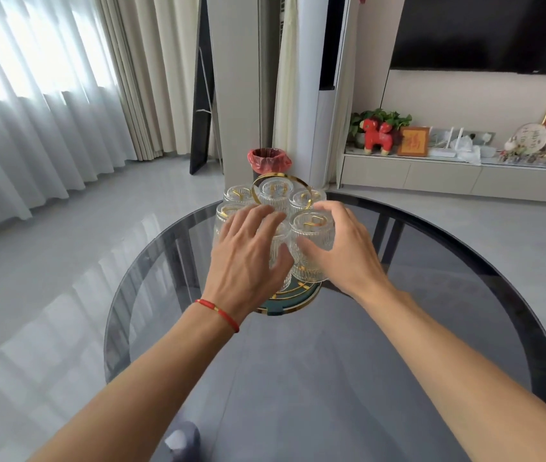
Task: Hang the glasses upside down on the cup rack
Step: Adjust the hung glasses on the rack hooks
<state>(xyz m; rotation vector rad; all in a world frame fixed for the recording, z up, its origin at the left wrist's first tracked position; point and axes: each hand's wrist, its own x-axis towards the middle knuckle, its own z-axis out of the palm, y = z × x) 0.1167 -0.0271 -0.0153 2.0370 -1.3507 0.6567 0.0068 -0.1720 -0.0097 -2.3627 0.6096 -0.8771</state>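
A cup rack [293, 303] with a round green base, gold trim and a gold ring handle stands on the round dark glass table [431, 295]. Several ribbed clear glasses hang upside down on its gold pegs. My right hand [338, 248] curls around the nearest right glass [313, 243], thumb on its near side and fingers behind it. My left hand [248, 251], with a red string on its wrist, lies spread over the near left glasses, fingers apart, covering one of them. A far glass [273, 193] sits inside the ring handle.
A bin with a red liner [268, 160] stands on the floor just behind the table. Curtains hang at the left, and a low cabinet with ornaments [431, 168] runs along the right wall under a dark screen. A grey slipper [183, 440] shows through the glass.
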